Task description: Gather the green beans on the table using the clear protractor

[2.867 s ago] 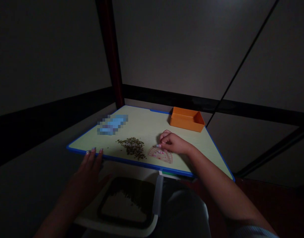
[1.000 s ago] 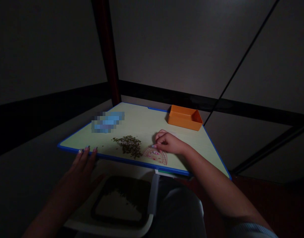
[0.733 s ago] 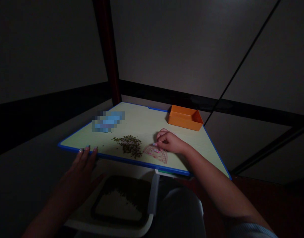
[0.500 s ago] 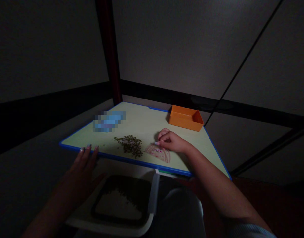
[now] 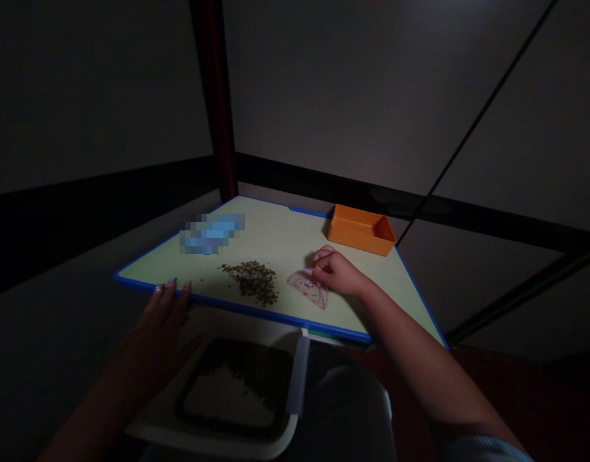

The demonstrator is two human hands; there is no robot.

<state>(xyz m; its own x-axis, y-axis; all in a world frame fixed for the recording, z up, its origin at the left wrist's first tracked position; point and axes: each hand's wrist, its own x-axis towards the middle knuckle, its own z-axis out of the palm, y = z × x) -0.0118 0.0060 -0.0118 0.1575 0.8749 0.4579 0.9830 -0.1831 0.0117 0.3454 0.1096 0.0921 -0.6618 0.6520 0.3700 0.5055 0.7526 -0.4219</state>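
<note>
While 2 fingertips of the right hand [image 5: 334, 269] pinch the edge of the protractor [image 5: 310, 292] above the table [image 5: 276, 231], beside the dark grains [image 5: 252, 281], the left hand [image 5: 153, 340] rests, fingers slightly spread, at the blue rim.

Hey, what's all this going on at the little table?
Someone's right hand grips a pinkish protractor by its edge, beside a loose heap of small dark bits. The left hand rests its fingertips on the table's blue rim. An orange tray sits at the far side.
</note>
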